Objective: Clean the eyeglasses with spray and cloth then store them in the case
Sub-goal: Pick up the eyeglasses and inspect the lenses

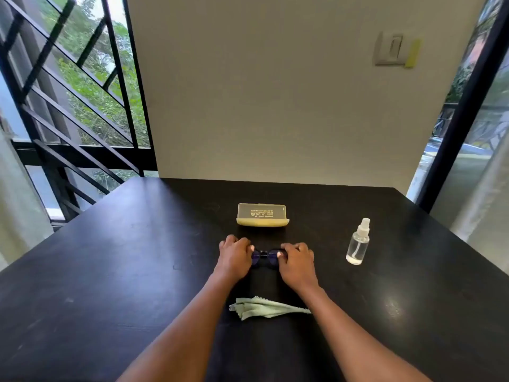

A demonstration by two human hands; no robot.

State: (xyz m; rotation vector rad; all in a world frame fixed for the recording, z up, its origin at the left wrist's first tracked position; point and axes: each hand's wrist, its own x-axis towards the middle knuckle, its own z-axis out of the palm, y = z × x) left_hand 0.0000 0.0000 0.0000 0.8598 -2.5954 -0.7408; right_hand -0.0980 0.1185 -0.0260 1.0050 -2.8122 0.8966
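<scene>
Now, head view: we are gripping the glasses (266, 257) at both ends, left hand (234, 257) and right hand (297, 260) curled round the frame, fingers best kept off the lenses. They are lying between case (262, 215) and cloth (264, 307), with the spray (358, 244) to the right.
</scene>
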